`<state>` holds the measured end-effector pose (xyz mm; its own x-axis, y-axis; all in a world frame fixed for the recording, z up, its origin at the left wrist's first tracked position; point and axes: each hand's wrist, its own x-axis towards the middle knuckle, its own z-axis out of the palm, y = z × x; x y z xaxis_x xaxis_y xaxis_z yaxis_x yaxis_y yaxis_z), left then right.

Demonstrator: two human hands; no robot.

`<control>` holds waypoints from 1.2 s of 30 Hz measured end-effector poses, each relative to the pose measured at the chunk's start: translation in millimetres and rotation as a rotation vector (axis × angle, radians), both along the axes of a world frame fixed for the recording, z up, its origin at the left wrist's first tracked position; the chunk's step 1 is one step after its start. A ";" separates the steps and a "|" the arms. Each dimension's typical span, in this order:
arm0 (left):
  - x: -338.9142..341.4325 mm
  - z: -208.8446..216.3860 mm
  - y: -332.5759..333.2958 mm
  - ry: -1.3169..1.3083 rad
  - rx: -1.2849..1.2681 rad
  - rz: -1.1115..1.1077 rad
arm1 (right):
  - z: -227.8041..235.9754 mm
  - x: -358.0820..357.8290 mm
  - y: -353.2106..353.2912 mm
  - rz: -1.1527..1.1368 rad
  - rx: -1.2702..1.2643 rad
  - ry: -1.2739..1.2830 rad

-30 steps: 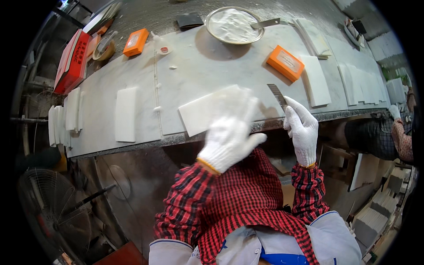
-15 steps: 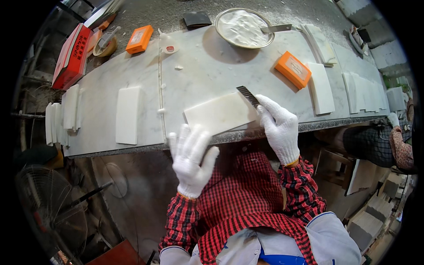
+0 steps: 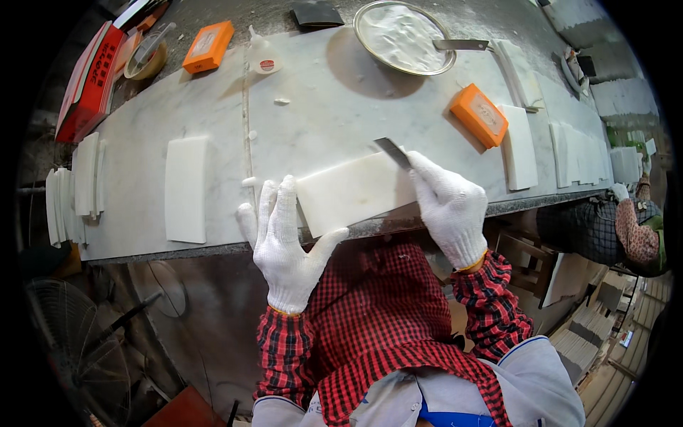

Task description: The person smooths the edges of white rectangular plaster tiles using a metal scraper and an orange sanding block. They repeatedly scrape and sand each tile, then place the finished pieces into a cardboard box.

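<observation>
Brightness: the pale tabletop [image 3: 320, 107] is evenly and brightly lit.
Shadows: soft ones are cast beside the metal bowl [image 3: 404, 37] and orange blocks [image 3: 479, 114].
Edges: straight lines are bent; corners are blacked out.
Focus: sharpness is kept centrally.

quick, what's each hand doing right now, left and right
Left hand: open, fingers spread, resting at the left end of the white slab.
Right hand: closed on a flat metal blade at the slab's right end.
</observation>
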<state>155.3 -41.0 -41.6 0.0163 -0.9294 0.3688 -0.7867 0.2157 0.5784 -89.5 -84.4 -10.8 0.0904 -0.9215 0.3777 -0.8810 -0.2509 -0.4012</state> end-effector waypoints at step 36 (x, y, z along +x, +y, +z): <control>2.6 -7.9 1.3 0.019 -0.015 -0.011 | 8.6 17.1 -4.5 -0.053 0.090 0.033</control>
